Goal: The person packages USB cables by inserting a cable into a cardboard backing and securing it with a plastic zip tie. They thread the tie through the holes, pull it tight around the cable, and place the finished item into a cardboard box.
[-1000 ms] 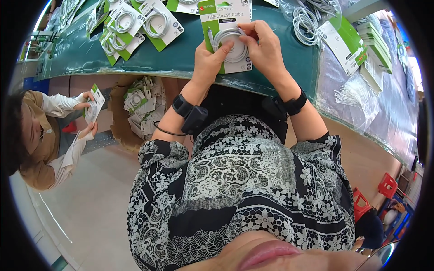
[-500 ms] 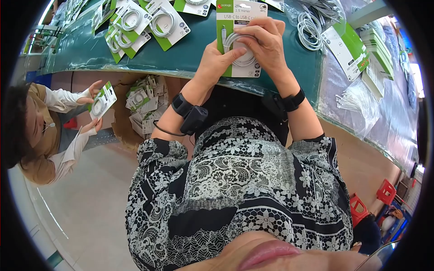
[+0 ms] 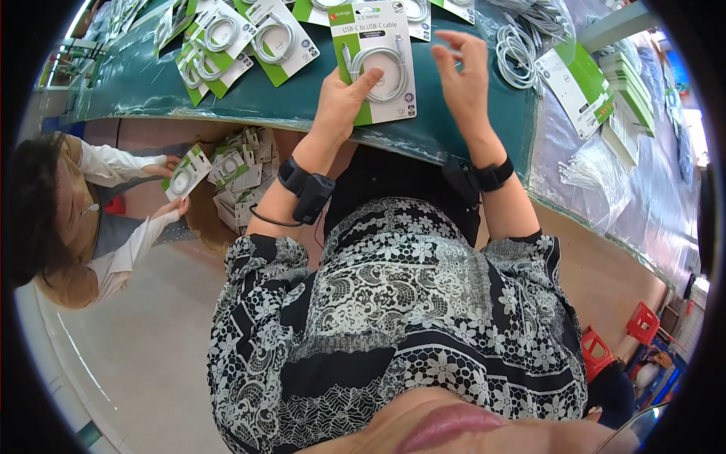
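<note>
A green and white cable card [image 3: 398, 83] with a coiled white cable [image 3: 380, 97] on its front is gripped at its left edge by my left hand [image 3: 342, 104]. My thumb lies across the coil; the fingers behind the card are hidden. To the right of the card, apart from it, my right hand [image 3: 463, 74] is raised with its fingers spread and nothing in them. Loose coiled white cables [image 3: 517, 59] lie on the table just beyond it on the right.
More carded cables [image 3: 274, 41] lie at the back left of the green table [image 3: 136, 91]. Stacked cards [image 3: 629, 91] and a bag of white ties [image 3: 601, 178] lie to the right. At the left, a person [image 3: 68, 212] holds a carded cable [image 3: 187, 174] over a carton [image 3: 203, 221] of packs.
My right hand has let go of the card and moved right, opening. My left hand has shifted the card slightly left. The person at the left has moved their pack toward the carton.
</note>
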A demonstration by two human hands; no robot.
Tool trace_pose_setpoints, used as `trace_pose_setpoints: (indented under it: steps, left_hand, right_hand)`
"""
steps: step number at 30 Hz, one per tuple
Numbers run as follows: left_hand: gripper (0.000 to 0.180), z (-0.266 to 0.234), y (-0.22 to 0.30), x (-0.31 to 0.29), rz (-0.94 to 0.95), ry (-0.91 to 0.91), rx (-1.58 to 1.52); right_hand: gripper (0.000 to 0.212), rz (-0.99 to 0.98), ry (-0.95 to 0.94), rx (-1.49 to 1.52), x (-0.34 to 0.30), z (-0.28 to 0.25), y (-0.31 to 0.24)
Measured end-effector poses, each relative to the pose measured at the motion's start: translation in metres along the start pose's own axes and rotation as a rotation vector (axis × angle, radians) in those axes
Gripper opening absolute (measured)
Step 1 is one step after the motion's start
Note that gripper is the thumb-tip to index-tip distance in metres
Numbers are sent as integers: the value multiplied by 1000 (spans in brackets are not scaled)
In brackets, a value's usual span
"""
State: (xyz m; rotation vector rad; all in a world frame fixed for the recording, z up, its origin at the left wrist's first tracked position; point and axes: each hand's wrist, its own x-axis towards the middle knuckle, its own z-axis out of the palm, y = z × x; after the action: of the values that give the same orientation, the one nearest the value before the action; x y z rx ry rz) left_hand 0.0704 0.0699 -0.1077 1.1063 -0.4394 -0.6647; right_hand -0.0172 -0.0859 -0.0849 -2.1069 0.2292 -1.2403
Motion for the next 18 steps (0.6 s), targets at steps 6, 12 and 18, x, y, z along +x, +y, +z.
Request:
trace_pose_setpoints:
  steps: [6,12,18]
  left_hand:
    - [36,12,2,-5,105,15,89]
    - [34,15,7,-3,107,18,154]
    - [35,6,-4,3,77,21,78]
  right_hand:
    - [22,103,-156,158,-16,13,0]
    - [23,131,-43,123,-16,19,-7]
    - [30,89,-201,-6,-25,16,4]
